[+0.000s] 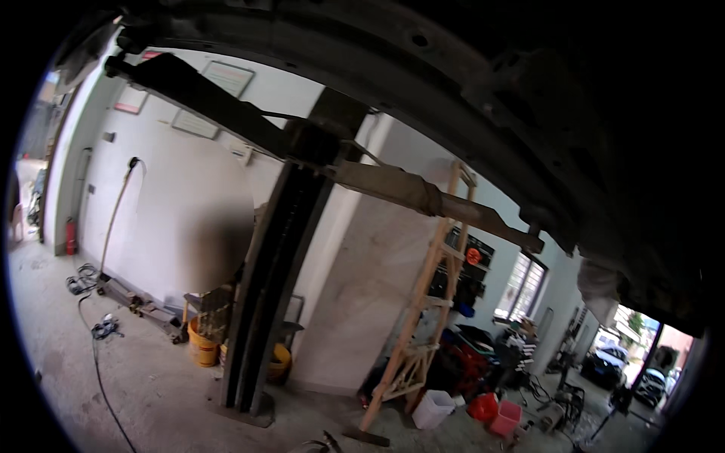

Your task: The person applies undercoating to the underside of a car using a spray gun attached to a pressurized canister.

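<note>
Neither of my hands shows in the head view. Overhead, the dark underside of a raised vehicle fills the top and right. Beneath it stands a dark lift post. From the post, one lift arm reaches up to the left and another lift arm slopes down to the right, its end close to the underside. A pale greyish piece hangs at the underside's lower right edge; I cannot make out what it is.
A wooden ladder leans beside a wall pillar. Yellow buckets, a floor jack and a black cable lie left. A blurred figure, seemingly a person, is behind the post. Right are a white bin and pink bin.
</note>
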`<state>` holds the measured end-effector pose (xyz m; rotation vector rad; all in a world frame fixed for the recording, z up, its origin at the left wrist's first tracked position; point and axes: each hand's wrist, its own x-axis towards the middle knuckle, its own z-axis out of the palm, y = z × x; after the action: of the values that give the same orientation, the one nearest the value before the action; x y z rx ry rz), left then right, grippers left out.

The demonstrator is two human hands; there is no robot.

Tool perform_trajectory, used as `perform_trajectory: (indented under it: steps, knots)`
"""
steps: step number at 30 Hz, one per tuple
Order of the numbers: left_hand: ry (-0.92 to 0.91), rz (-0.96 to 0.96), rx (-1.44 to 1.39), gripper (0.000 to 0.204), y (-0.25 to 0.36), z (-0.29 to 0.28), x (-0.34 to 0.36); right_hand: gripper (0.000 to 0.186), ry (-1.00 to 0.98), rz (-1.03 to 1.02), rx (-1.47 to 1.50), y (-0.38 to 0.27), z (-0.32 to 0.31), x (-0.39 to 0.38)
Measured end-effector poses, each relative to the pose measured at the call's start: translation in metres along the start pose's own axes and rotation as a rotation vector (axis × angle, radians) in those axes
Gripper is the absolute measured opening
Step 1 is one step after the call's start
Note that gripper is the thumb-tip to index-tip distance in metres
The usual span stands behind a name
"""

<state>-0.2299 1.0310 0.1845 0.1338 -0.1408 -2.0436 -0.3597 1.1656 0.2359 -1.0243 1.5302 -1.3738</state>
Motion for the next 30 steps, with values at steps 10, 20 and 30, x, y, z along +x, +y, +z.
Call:
perform_trajectory:
  steps: [10,20,30]
  knots:
    - [-0.172,-0.624,0.061,0.069,0.034,0.020,0.051,0.084,0.348,-0.198,-0.028,0.013,0.066,-0.005]
    - [-0.077,-1.091,0.011,0.069,0.066,0.020,0.025,0.059,1.036,-0.410,-0.610,-0.162,0.253,-0.073]
    - [-0.469,-1.245,0.064,0.066,0.156,0.094,-0.040,0.033,1.314,-0.413,-0.428,-0.234,0.380,-0.103]
